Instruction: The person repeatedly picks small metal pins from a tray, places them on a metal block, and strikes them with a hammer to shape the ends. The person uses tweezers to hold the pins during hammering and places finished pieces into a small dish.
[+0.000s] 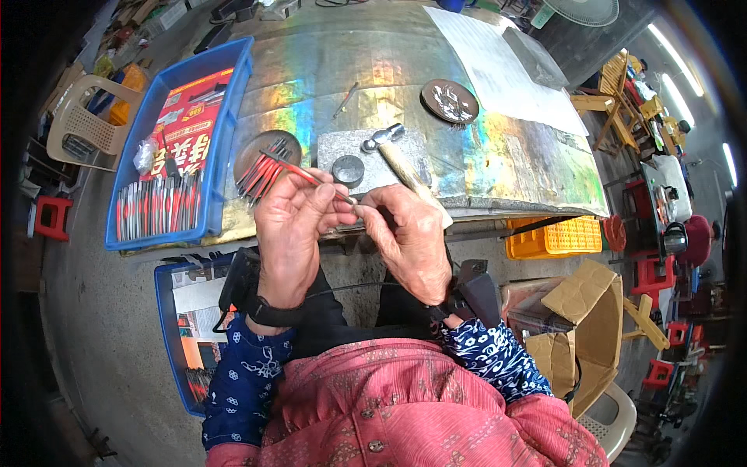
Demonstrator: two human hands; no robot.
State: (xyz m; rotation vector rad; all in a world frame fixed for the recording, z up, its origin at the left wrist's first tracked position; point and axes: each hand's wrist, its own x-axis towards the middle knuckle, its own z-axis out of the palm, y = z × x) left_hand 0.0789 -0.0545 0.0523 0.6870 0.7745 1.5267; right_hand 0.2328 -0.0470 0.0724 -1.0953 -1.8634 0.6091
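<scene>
Left hand (292,226) and right hand (405,233): fingers pinched on one thin red-handled metal tool (311,177). Red rectangular printed package (189,128): inside blue plastic tray (233,86), far left.

bench: shiny sheet-metal top (327,70), kinda rainbow sheen
left edge: blue tray (226,117)
middle: grey stone slab (342,144), hammer (393,156) on it
back: dark round dish (449,100), white paper sheet (498,70)

Grey concrete floor (101,327), iridescent metal-topped table (467,156), beige plastic chair (78,124), red stools (50,218), ceiling strip lights (675,58)

Red printed package (187,128) lies in blue tray (233,74).
</scene>
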